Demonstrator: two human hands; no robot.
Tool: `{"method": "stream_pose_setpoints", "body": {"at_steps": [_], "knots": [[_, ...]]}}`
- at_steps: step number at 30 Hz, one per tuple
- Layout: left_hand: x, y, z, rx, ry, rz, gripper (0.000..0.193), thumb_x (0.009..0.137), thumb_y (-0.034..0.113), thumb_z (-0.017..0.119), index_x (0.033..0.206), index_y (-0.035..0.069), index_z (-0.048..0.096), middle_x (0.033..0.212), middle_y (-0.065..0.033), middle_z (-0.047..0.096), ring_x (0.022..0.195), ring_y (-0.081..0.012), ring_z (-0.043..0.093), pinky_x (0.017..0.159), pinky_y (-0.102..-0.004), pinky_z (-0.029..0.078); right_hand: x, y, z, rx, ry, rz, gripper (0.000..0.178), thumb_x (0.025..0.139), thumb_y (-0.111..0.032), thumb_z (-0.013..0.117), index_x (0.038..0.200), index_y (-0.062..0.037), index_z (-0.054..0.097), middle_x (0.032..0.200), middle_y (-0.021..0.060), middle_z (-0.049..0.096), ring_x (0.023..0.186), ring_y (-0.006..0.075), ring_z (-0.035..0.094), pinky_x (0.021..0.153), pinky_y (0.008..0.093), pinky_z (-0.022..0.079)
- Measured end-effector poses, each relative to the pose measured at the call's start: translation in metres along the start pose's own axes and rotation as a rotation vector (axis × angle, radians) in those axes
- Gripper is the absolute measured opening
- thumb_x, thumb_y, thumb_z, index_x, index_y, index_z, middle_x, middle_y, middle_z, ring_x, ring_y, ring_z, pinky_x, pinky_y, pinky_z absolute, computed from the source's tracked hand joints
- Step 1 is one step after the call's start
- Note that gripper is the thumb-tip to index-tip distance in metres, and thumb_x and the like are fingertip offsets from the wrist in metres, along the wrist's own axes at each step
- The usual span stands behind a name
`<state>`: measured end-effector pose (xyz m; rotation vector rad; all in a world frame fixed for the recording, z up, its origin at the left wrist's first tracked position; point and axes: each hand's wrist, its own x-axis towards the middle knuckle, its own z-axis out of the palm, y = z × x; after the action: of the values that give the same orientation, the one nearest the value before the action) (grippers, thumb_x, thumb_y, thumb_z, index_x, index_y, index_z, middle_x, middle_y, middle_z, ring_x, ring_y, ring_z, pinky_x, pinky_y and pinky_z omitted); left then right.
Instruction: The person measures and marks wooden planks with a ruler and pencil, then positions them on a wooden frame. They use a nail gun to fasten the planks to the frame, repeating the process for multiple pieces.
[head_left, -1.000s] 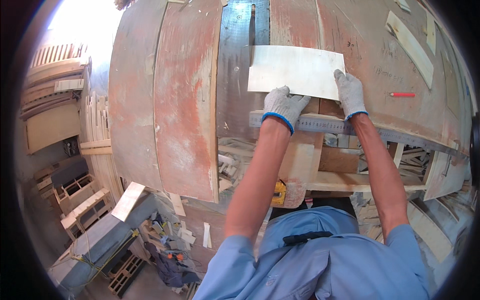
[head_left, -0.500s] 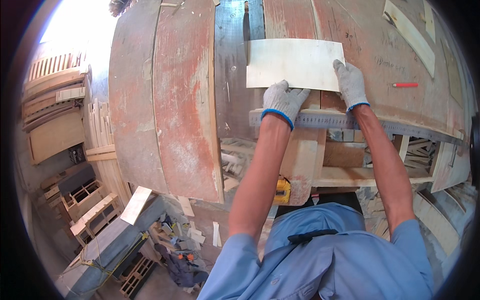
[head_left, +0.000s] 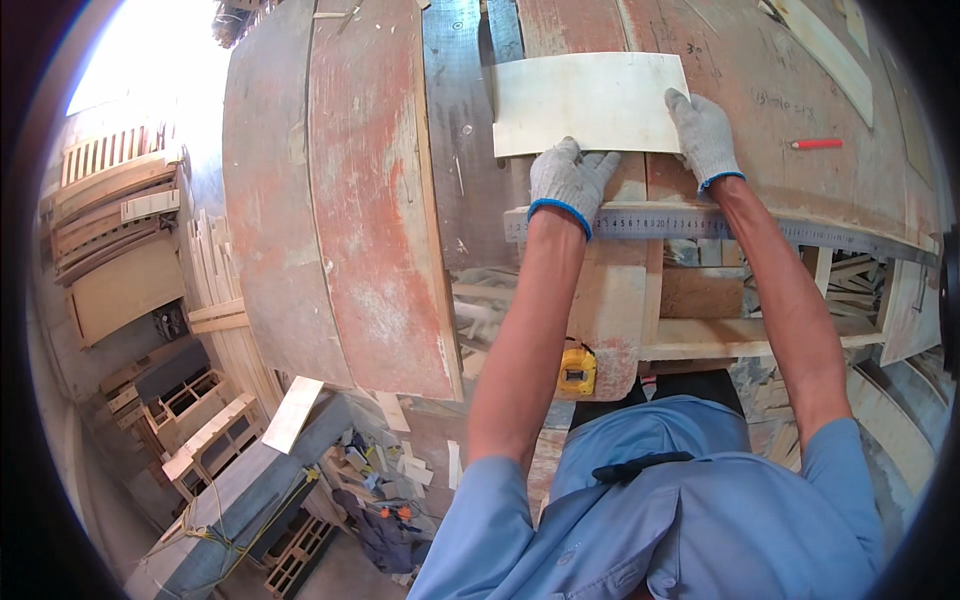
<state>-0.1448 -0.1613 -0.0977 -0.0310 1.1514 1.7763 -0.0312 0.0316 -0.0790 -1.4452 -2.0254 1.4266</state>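
Note:
A pale, thin rectangular wooden board [head_left: 590,104] lies over the worn workbench [head_left: 740,120], its long side running left to right. In a white knit glove with a blue cuff, my left hand [head_left: 572,182] is closed on the board's near edge. My right hand [head_left: 703,135], gloved the same way, grips its right end with the thumb on top; the fingers underneath are hidden. A long metal ruler [head_left: 640,222] runs along the bench's near edge, below both wrists. To the right of my right hand rests a red pencil [head_left: 817,144].
A yellow tape measure [head_left: 577,370] sits near my waist. Reddish worn planks [head_left: 380,200] extend at left, with a dark gap strip beside them. Wood strips [head_left: 825,60] lie at far right. Stacked timber [head_left: 125,240] and scraps [head_left: 385,470] fill the left side.
The whole view has shifted slightly, so bench, board and pencil appear higher. Both hands keep the same hold, and the board shows no clear movement against the bench.

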Motion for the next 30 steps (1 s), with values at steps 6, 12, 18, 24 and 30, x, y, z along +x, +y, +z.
{"method": "stream_pose_setpoints", "body": {"at_steps": [6,12,18,24,30], "knots": [[-0.012,0.027,0.034,-0.511,0.253,-0.106,0.035,0.109,0.010,0.039,0.139,-0.008,0.039,0.142,-0.0281,0.046,0.137,-0.0474,0.047,0.117,-0.0625,0.042,0.009,0.002,0.002,-0.060,0.001,-0.046,0.055,0.100,-0.049,0.060,0.097,0.0045,0.074,0.083,0.0209,0.073,0.077,0.0323,0.069,0.074,0.0429,0.051],[0.003,0.028,0.029,-0.494,0.191,-0.080,0.035,0.110,0.011,0.038,0.140,-0.008,0.038,0.143,-0.0287,0.045,0.137,-0.0490,0.046,0.117,-0.0635,0.042,0.023,0.001,0.006,-0.055,0.034,-0.091,0.057,0.099,-0.050,0.061,0.096,0.0047,0.073,0.086,0.0229,0.074,0.078,0.0349,0.070,0.074,0.0443,0.051],[0.011,0.029,0.034,-0.472,0.232,-0.063,0.036,0.110,0.012,0.037,0.141,-0.007,0.036,0.143,-0.0304,0.044,0.136,-0.0493,0.047,0.114,-0.0632,0.046,0.036,0.001,0.006,-0.066,0.018,-0.108,0.056,0.098,-0.050,0.062,0.097,0.0049,0.073,0.087,0.0229,0.074,0.079,0.0348,0.071,0.074,0.0435,0.052],[0.012,0.032,0.037,-0.465,0.284,-0.075,0.036,0.110,0.011,0.039,0.141,-0.006,0.036,0.140,-0.0294,0.046,0.133,-0.0488,0.049,0.112,-0.0633,0.048,0.038,-0.001,0.005,-0.074,0.015,-0.128,0.058,0.098,-0.053,0.061,0.096,0.0033,0.074,0.088,0.0230,0.074,0.083,0.0363,0.071,0.076,0.0448,0.052],[0.014,0.029,0.036,-0.474,0.241,-0.044,0.044,0.109,0.014,0.039,0.148,-0.006,0.034,0.152,-0.0300,0.038,0.141,-0.0509,0.039,0.115,-0.0658,0.040,0.045,0.002,0.007,-0.129,0.014,-0.104,0.057,0.099,-0.052,0.060,0.099,0.0030,0.074,0.083,0.0155,0.073,0.076,0.0275,0.068,0.069,0.0414,0.052]]}}
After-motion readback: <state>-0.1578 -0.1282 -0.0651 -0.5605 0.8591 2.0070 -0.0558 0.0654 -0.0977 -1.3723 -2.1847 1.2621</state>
